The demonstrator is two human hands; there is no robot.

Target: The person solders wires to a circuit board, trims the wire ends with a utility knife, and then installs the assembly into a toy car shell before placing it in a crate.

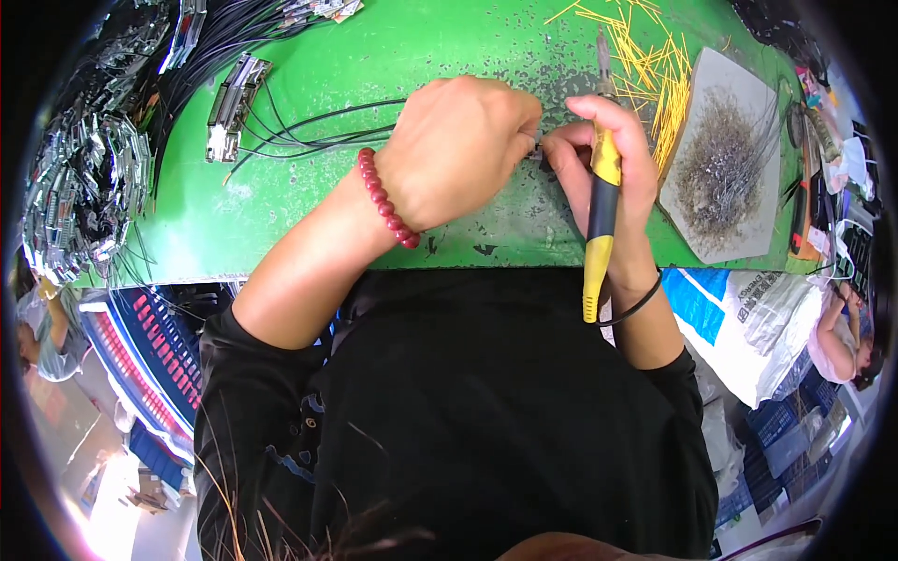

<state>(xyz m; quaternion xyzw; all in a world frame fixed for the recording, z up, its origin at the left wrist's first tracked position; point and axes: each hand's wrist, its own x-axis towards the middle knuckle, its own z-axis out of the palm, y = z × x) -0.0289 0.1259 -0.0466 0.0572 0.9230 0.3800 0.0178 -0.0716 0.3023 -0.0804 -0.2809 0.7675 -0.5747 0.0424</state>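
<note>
While hands [458, 154] nearly meet, cables [346, 137] leftward, soldering iron [603, 201] in right

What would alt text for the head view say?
The right hand holds a soldering iron beside the left hand, which partly covers dark cables, over a green table. Yellow wires and a grey board lie at right.

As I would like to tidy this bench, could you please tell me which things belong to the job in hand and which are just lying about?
Seemingly in use:
soldering iron, in the right hand
black cables, running under the left hand
metal pieces by their far end

Seemingly lying about:
yellow strands
grey board bearing dark debris
heap of similar pieces
</note>
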